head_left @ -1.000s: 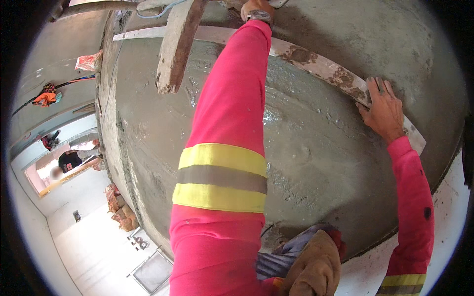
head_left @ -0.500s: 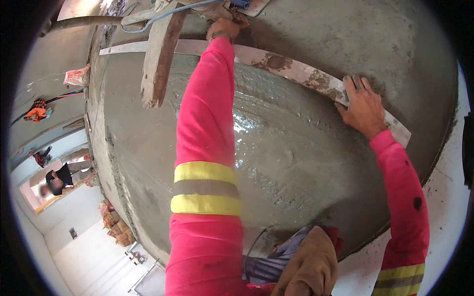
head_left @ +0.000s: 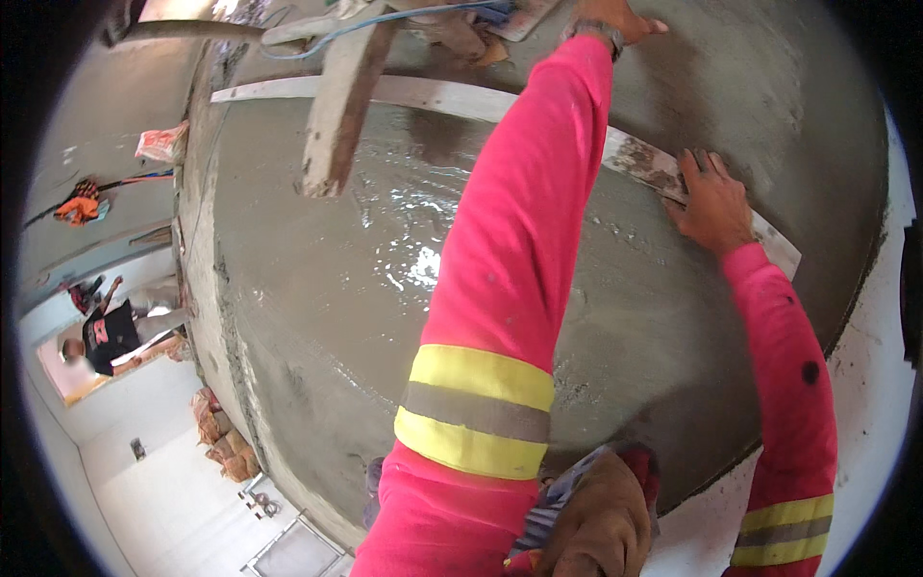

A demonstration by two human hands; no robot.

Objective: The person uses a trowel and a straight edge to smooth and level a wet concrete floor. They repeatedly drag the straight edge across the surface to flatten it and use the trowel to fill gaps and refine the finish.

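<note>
A long, pale straightedge (head_left: 452, 97), smeared with mortar, lies across the wet grey cement surface (head_left: 317, 288). Near its right end my right hand (head_left: 716, 204) holds it, fingers over the far edge and thumb at the near side. My left arm reaches over the straightedge to the top of the picture. There my left hand (head_left: 615, 19), with a dark band at the wrist, is above the grey surface beyond the board. One digit stretches to the right; the other fingers are mostly cut off. I see nothing held in it.
A rough wooden beam (head_left: 344, 115) juts over the straightedge, with a blue cable (head_left: 385, 19) above it. A flat tool (head_left: 527, 19) lies near blue material. At left are stacked sacks (head_left: 226, 438) and a person in dark clothes (head_left: 111, 332). A brown cloth-covered knee (head_left: 601, 514) is below.
My left hand has left the spot beside the beam and moved right, past the straightedge. My right hand keeps its place on the board. The person at left has shifted posture, raising an arm.
</note>
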